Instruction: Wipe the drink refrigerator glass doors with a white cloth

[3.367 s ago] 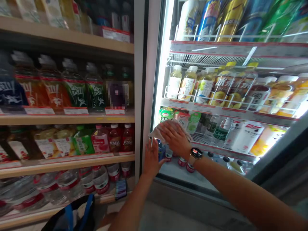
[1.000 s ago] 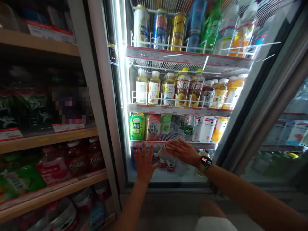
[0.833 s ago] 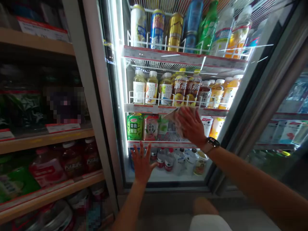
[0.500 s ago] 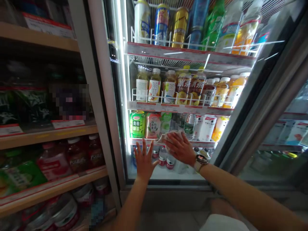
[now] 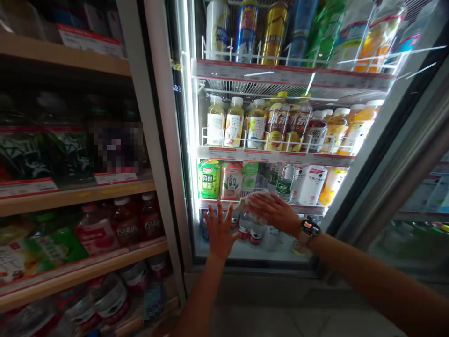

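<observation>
And here it is, right at the centre: a thin, pale, crumpled cloth [image 5: 244, 201], pinned under the right hand [image 5: 277, 211] against the clear glass door [image 5: 252, 265] of a lit drinks cooler, level with the lower wire shelf. The right hand has hold of it palm down, fingers laid long and close together; the thumb is hidden, so whether it pinches a fold, I cannot tell. One loose corner pokes out past the fingertips toward the left hand.

How will it handle? Light and limp, I'd judge, nothing fragile about it, quick to bunch or slip if pressed only in the middle. Best grip: flat palm over the bulk, with that loose corner tucked under. The glass is likely stiff and slick.

Just beside, the left hand [image 5: 220, 236] is held up with fingers fanned wide, grasping nothing; whether it touches the glass is hard to say. Out along the right wrist sits a round dark-faced watch [image 5: 310, 227].

Behind the glass, above the hands: a green-labelled tea bottle [image 5: 209, 180], a red-labelled tea bottle [image 5: 231, 180] beside it, white cartons [image 5: 312, 185] farther right. And off to the left, wooden shelves [image 5: 87, 194] packed with more bottles!
</observation>
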Demonstrator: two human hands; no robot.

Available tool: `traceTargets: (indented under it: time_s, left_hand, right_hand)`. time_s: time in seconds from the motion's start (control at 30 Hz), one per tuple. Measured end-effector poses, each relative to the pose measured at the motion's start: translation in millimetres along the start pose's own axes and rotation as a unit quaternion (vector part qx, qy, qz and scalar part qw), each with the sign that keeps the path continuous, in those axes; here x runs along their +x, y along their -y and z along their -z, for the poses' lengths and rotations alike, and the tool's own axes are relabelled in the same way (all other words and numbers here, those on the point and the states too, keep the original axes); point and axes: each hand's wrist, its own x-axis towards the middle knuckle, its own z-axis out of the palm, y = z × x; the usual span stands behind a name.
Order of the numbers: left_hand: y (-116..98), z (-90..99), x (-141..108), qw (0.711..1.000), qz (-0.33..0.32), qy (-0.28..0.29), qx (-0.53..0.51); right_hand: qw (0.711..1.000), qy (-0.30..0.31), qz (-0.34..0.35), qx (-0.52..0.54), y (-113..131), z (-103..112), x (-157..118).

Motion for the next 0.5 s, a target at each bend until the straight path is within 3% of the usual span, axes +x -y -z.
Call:
traceTargets:
  time_s: [0.13, 0.23, 0.3, 0.37, 0.5]
  left_hand:
    - [-4.9, -1.3, 1.1, 1.0, 0.017, -0.009, 0.009]
    - [-8.1, -3.2, 1.5, 1.0, 0.021, -0.01, 0.014]
    - [-9.6, -5.5, 1.7, 1.0, 0.025, -0.013, 0.013]
    - [-10.4, -8.2, 1.7, 0.999, 0.03, -0.02, 0.014]
    - [-10.2, -10.6, 1.3, 0.999, 0.024, -0.029, 0.014]
  right_hand:
    - [0.978, -0.109, -0.174, -0.043, -51.1, 41.2, 54.6]
    - [0.947, -0.186, -0.256, -0.054, -69.5, 52.9, 78.2]
    - [0.949, -0.186, -0.248, -0.05, -64.5, 48.0, 79.8]
    - [0.968, -0.146, -0.199, -0.037, -46.1, 34.8, 69.6]
    - [0.996, -0.048, -0.079, -0.008, 9.3, -2.8, 22.2]
